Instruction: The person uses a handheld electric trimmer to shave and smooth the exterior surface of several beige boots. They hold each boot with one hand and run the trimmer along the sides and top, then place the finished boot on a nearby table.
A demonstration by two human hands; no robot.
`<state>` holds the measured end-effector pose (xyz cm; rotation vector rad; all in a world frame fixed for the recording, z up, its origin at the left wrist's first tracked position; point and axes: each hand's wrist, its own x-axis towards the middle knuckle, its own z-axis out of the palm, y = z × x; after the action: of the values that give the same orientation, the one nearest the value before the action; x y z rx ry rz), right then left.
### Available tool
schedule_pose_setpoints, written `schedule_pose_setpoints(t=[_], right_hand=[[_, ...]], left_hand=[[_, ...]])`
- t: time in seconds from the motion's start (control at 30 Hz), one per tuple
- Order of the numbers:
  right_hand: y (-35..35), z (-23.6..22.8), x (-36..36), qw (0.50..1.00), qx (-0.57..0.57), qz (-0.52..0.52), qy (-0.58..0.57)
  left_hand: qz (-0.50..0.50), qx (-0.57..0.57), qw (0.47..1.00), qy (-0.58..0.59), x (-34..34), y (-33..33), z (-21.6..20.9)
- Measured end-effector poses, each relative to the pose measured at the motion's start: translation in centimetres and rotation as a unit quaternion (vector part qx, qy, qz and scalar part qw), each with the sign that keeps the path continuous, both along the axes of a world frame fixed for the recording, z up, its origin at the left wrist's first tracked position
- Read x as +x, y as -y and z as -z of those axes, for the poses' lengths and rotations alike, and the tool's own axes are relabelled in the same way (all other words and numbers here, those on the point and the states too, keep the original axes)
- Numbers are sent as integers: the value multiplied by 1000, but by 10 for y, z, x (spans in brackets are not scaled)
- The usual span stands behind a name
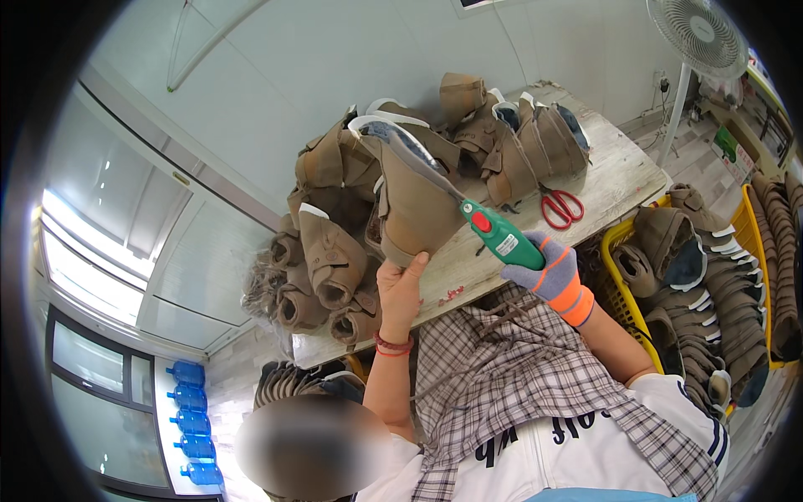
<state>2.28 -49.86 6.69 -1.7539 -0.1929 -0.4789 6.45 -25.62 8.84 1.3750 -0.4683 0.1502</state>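
Observation:
My bare left hand (400, 293), a red bracelet at its wrist, grips a brown shoe upper (421, 205) by its lower edge. The upper is held up over the worn table, its pale-edged, dark-lined opening facing up. In my right hand (552, 278), which wears a grey and orange glove, is a green handheld power tool (512, 243) with a red button. The tool's front end meets or nearly meets the right edge of the upper; the exact contact is too small to tell. Red-handled scissors (561, 209) lie on the table just beyond the tool.
More brown shoe uppers (333, 259) are heaped on the left and back of the table (623, 163). A yellow basket (623, 293) full of uppers stands at the right, with a white fan (701, 32) behind. Blue water bottles (194, 422) line the floor at lower left.

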Motion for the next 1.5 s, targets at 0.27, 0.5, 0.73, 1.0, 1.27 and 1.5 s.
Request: schedule_pose_setpoints(t=[0.27,0.5,0.73,1.0,1.27,1.5], right_hand=[[2,-13,-2,1000,13,16,-20],[5,-16,-4,995,89,-9,-43],[12,-27,-5,987,148,-18,-53],[48,-7,15,972,217,76,-46],[87,16,19,949,267,162,-44],[98,26,22,953,245,168,-58]], left_hand=[[-115,370,884,260,0,5,-3],[-98,493,816,286,-8,2,12],[-45,525,781,334,-18,2,5],[-331,477,751,314,22,-39,5],[-279,244,917,145,44,55,42],[-136,255,948,-135,182,157,165]])
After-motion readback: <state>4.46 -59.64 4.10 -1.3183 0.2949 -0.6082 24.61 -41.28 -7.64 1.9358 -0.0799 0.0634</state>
